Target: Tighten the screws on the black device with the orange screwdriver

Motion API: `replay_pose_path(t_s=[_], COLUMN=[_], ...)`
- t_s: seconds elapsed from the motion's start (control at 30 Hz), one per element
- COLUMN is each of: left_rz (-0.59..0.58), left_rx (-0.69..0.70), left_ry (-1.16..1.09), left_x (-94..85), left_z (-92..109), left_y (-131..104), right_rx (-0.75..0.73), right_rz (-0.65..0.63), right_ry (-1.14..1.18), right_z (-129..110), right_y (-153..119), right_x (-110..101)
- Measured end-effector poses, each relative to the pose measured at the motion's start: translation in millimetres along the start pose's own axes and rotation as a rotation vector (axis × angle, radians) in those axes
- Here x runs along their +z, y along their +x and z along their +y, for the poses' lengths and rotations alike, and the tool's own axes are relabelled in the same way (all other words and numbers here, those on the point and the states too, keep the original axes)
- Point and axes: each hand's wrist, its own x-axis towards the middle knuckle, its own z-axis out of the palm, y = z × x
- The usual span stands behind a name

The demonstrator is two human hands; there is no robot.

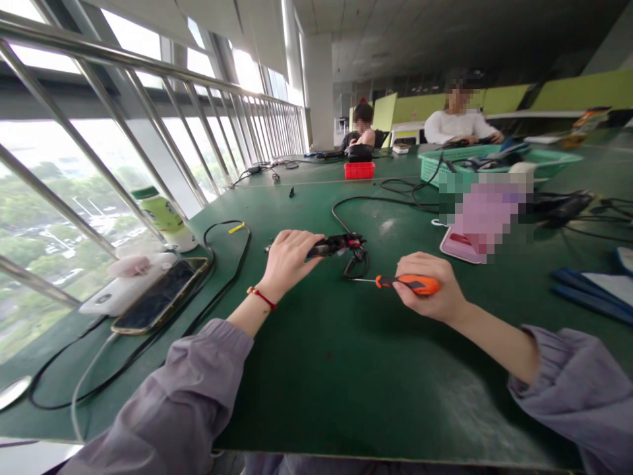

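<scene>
My left hand [293, 258] is closed around a dark electronic assembly [341, 245] with a bit of red near its right end. The palm and fingers hide the left part of that device, so its exact kind is unclear. A short loop of black wire [360, 265] hangs from it onto the green table [316, 382]. In my right hand [430, 287] is a screwdriver [418, 284] with an orange and black handle, the fingers wrapped around it. Its thin metal shaft points left, its tip near the wire loop and apart from the device's body.
On the left lie a phone [161, 297], a white case [126, 284], cables and a green-capped bottle [165, 218]. Farther back stand a red basket [359, 171] and a teal basket [432, 173]. A pink phone [462, 247] lies right. Two people [457, 122] sit beyond.
</scene>
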Motion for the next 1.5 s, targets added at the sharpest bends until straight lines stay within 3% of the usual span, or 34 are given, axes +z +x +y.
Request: replay_pose_path(t_s=[0.13, 0.27, 0.37, 0.47, 0.53, 0.63, 0.7, 0.83, 0.97, 1.1, 1.33, 1.5], left_rz=[-0.104, -0.131, -0.098, -0.063, -0.136, -0.183, -0.191, -0.283, -0.307, -0.320, -0.448, -0.615], left_rx=[0.021, -0.009, -0.136, -0.404, -0.517, -0.567, -0.523, -0.384, -0.383, -0.363, -0.255, -0.366], left_ry=[-0.166, -0.161, -0.112, -0.016, 0.019, 0.025, 0.011, -0.036, -0.041, -0.002, 0.125, 0.270], left_x=[22.5, 36.8, 35.1, 28.2, 24.7, 24.3, 26.9, 34.1, 33.8, 24.0, 7.2, -10.0], left_z=[21, 18, -8, -49, -77, -104, -109, -99, -88, -74, -41, -22], left_y=[11, 17, 12, -7, -22, -38, -39, -29, -24, -23, -10, -1], right_rx=[-0.127, -0.047, 0.055, 0.063, 0.062, 0.058, 0.060, 0.071, 0.071, 0.069, 0.064, 0.070], right_rz=[0.118, -0.048, -0.186, -0.253, -0.290, -0.325, -0.339, -0.361, -0.379, -0.388, -0.402, -0.402], right_ry=[0.044, -0.002, -0.017, -0.015, -0.013, -0.013, -0.015, -0.016, -0.015, -0.017, -0.020, -0.027], right_z=[-6, -7, -4, -2, -2, -4, -5, -5, -5, -6, -6, -6], right_y=[0, 1, 1, 1, 1, 1, 2, 2, 2, 3, 3, 3], right_x=[-2, 2, 5, 5, 4, 4, 4, 5, 4, 4, 3, 3])
